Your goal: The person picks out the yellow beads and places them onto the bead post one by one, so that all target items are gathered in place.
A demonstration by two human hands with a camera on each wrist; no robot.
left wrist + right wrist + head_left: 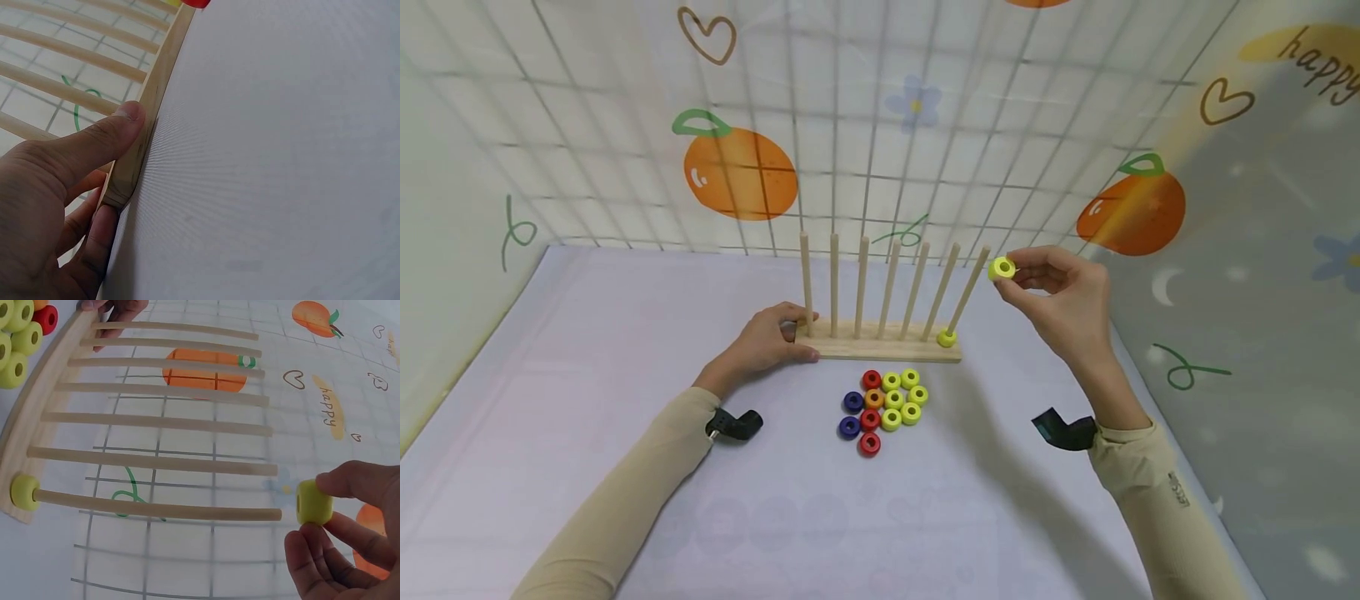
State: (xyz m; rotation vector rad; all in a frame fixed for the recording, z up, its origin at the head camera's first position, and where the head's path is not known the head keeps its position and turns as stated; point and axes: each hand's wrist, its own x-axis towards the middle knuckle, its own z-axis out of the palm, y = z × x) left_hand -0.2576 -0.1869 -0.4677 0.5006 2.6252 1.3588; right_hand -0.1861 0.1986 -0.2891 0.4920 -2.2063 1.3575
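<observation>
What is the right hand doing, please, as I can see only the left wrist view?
Observer: The right hand pinches a yellow bead.
Operator: Thank you; is it on a peg yet?
Observer: No, it is held just off the tip of the rightmost peg.
Operator: Does anything blue lie loose, please?
Observer: Yes, two dark blue beads lie on the table.
</observation>
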